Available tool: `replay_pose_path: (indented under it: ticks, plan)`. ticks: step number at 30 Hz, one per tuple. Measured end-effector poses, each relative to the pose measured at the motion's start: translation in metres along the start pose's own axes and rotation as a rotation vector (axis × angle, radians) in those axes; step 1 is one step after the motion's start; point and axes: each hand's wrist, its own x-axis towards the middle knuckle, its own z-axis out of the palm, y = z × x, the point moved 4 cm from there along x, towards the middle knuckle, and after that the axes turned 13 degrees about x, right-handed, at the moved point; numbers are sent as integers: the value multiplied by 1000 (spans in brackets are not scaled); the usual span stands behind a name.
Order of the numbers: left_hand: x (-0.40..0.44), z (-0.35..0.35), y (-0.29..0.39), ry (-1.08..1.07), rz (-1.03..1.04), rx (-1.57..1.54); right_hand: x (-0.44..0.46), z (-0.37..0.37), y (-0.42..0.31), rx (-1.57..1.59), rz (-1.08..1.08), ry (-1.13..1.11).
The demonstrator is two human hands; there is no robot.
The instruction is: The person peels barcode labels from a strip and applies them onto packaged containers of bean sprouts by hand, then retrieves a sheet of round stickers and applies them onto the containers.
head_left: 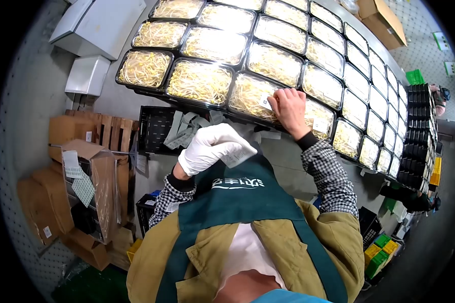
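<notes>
My left hand (207,148), in a white glove, is closed on a sheet of printed labels (236,155) in front of my apron. My right hand (291,112) is bare and reaches to the front row of packs, its fingers bent and held together. The fingertips touch a small white label (266,100) on the clear lid of a bean sprout pack (247,96). Exactly how they pinch it is partly hidden by the hand. Just to the right, another bean sprout pack (316,112) carries a white label (320,124).
Black trays of bean sprouts (199,83) fill the table in rows. Below its left edge stands a black crate (154,129) with label strips (183,130). Cardboard boxes (88,187) are at left. Stacked black trays (418,136) and a person's dark sleeve (407,198) are at right.
</notes>
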Motion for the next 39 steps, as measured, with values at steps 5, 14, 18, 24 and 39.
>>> replay_pose_path:
  ticks: [5, 14, 18, 24, 39]
  plan:
    - [10, 8, -13, 220, 35, -81, -6, -27, -19, -54, 85, 104]
    - [58, 28, -26, 355, -62, 145, -8, -61, -10, 1127, 549, -17]
    - [65, 20, -2, 134, 21, 193, 51, -47, 86, 315, 171, 90]
    - [80, 10, 16, 259, 24, -8, 68, -11, 84, -190, -88, 52]
    - [137, 14, 5, 215, -115, 2, 125, -53, 150, 557, 330, -17]
